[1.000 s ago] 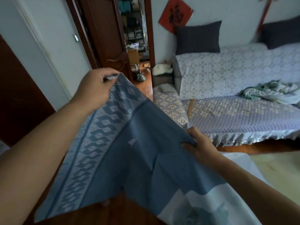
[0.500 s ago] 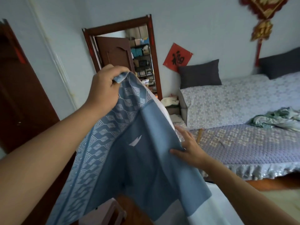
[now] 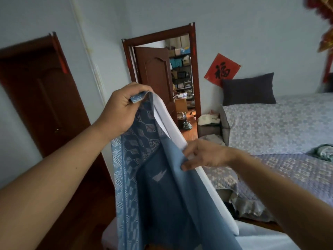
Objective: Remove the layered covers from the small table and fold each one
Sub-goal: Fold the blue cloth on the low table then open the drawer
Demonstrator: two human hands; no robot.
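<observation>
Gripping a top corner of the blue patterned cover [image 3: 153, 177], left hand [image 3: 122, 109] holds it raised; right hand [image 3: 203, 154] pinches its right edge lower down. Cover hangs between both hands.

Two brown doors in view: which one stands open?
The middle door, swung inward beside cluttered shelves; the left door sits shut in its frame.
</observation>
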